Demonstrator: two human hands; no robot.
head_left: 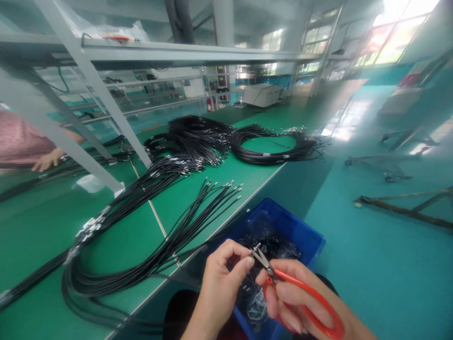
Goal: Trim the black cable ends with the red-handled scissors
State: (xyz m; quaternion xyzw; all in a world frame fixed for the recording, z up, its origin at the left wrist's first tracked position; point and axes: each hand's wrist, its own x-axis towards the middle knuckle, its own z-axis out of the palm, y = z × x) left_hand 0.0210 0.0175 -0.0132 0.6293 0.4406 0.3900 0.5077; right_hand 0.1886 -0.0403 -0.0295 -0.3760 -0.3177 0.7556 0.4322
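Left hand: the left hand (224,278) is bringing thumb and forefinger together at the tips, just beside the cutter blades; whatever is lying between them is hiding behind the fingertips.
Right hand: the right hand (297,293) is closing around the red-handled cutters (323,302); its palm is facing away from clear view, and the lower handle is partly disappearing behind the fingers.
Cutters: they are pointing up and left, their blades standing slightly apart above the blue bin (314,241).
Small tip: a pale tip (257,247) is showing at the blade ends; it is appearing too small to tell whether the blades are touching it.
Blue bin: it is sitting beside the bench (130,245), below the hands, which are covering part of it; clear plastic and dark bits are filling it, mostly indistinct.
Curved cables: a bundle of black cables (116,278) is bending across the bench, its loose metal-tipped ends fanning out; its lower strands are blurring near the bench edge.
Far cables: a black coil (262,158) is lying next to a heap of black cables (198,132), whose strands are overlapping too densely to separate.
Left edge: another person's hand (48,160) is resting by more cables behind the shelf frame (108,104); the picture edge is cutting off the body.
Shelf: a clear plastic bag (138,32) is lying on top, its contents blurring.
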